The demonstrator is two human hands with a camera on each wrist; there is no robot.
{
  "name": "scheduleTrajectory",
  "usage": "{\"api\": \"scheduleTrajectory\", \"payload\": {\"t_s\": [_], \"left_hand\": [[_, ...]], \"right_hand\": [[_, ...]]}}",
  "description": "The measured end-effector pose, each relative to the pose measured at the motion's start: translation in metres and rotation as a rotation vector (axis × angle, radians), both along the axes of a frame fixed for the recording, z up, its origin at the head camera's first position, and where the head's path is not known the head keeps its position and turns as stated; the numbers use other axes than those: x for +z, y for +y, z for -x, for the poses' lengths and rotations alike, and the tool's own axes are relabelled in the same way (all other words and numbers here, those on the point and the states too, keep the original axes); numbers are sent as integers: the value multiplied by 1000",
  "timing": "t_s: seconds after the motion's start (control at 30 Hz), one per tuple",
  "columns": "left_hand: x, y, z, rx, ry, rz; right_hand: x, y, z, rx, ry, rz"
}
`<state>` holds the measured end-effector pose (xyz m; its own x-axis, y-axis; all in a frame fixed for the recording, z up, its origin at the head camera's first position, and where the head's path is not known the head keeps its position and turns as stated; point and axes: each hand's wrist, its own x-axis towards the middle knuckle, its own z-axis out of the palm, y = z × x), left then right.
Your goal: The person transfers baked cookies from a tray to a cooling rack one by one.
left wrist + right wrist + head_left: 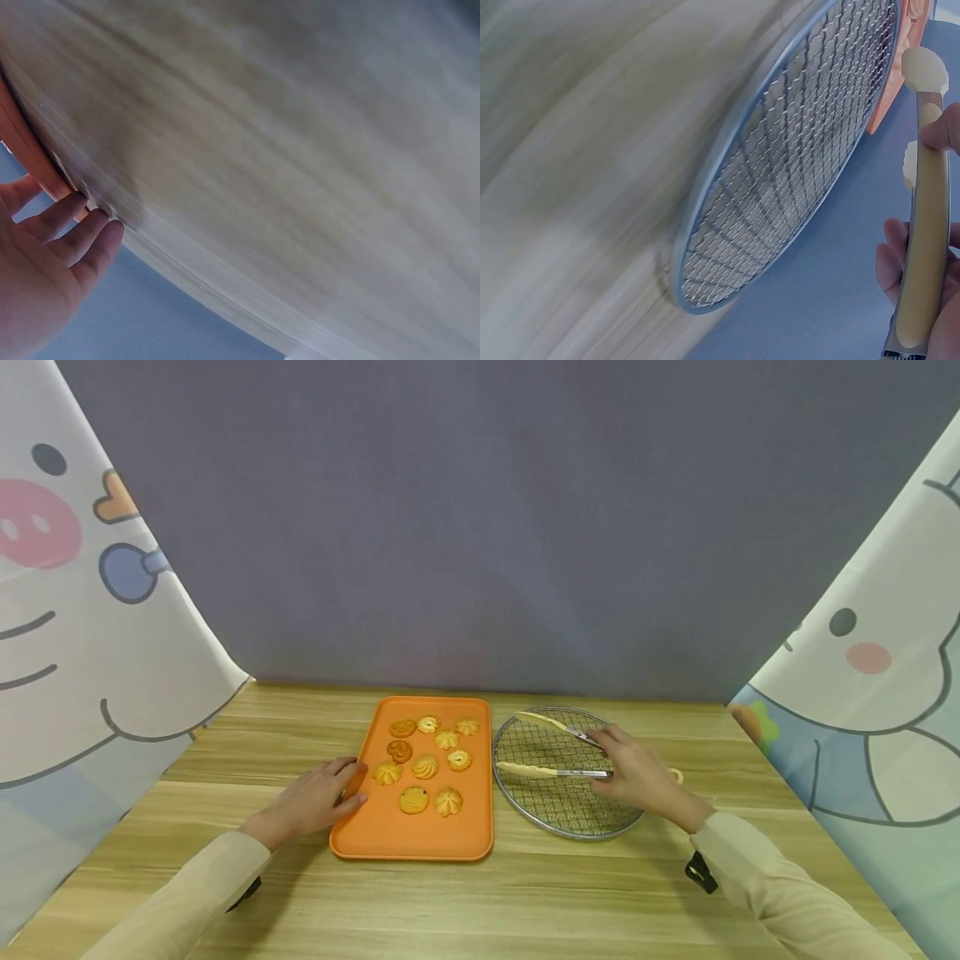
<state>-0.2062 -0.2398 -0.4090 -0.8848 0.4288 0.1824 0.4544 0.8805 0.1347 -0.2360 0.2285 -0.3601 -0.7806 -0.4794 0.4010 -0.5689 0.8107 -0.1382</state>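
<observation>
My right hand (pixel 637 770) grips a pair of tongs (pixel 585 773) with cream scalloped tips and metal arms. Its two arms are spread wide, tips pointing left, over a round wire mesh rack (pixel 558 814). In the right wrist view, thumb and fingers wrap the tongs' cream handle (pixel 924 247) above the rack. My left hand (pixel 311 802) rests at the left rim of an orange tray (pixel 412 842), thumb and forefinger reaching over the edge. The left wrist view has its relaxed fingers against the tray's rim (pixel 30 154). Several golden cookies (pixel 424 767) lie spread on the tray.
The tray and the rack stand side by side on a wooden table (pixel 525 910), with a narrow gap between them. A grey cloth panel (pixel 480 527) rises behind the table. Cartoon-printed curtains (pixel 885 693) flank it on both sides.
</observation>
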Motion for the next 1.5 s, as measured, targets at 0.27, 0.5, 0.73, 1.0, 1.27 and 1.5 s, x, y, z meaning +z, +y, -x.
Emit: {"api": "scheduleTrajectory", "payload": {"t_s": [0.27,0.5,0.73,1.0,1.27,1.5], "left_hand": [[-2,1,0,-30,67,2],[1,2,0,-9,31,20],[0,2,0,-8,30,17],[-1,2,0,-14,37,16],[0,2,-1,-16,38,8],[-3,1,1,-8,33,12]], "right_hand": [[3,-11,4,88,61,-23],[6,-25,5,105,71,-87],[7,-38,6,115,51,-136],[7,-50,9,141,-9,-148],[6,-58,12,173,-10,-151],[10,-66,17,145,-47,-190]]}}
